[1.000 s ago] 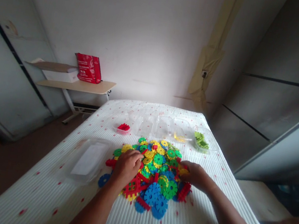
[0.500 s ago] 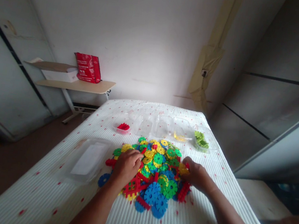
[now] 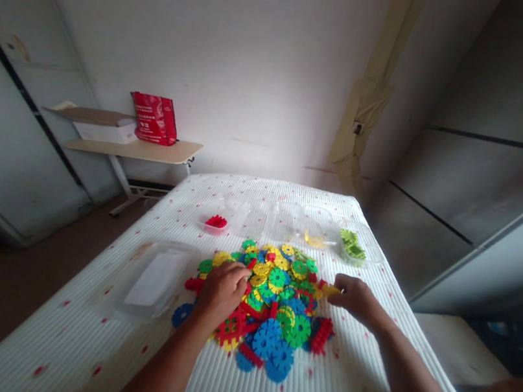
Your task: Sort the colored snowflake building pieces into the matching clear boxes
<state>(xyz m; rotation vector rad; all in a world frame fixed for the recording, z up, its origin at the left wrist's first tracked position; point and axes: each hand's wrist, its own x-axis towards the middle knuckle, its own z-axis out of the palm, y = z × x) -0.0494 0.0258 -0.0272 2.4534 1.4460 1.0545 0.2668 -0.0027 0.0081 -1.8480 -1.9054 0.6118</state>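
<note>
A pile of toothed plastic building discs and blocks [image 3: 269, 335] in red, yellow, green and blue lies on the white quilted cover. My left hand [image 3: 224, 285] rests on the pile's left side with its fingers curled together; whatever is under the fingertips is hidden. At the right edge of the pile, my right hand [image 3: 349, 294] pinches a yellow plastic building piece [image 3: 330, 291], which is partly covered by the fingers. A red toothed block [image 3: 322, 336] lies just below that hand.
Behind the pile stand clear plastic containers: one with red pieces [image 3: 215, 222], one with yellow pieces [image 3: 314, 238], one with light green pieces [image 3: 352, 244]. A clear lid [image 3: 155, 278] with a white label lies left. A side table [image 3: 150, 150] holds a red bag [image 3: 154, 119].
My right hand has shifted slightly right, away from the pile, with the yellow piece in its fingers. My left hand has stayed in place.
</note>
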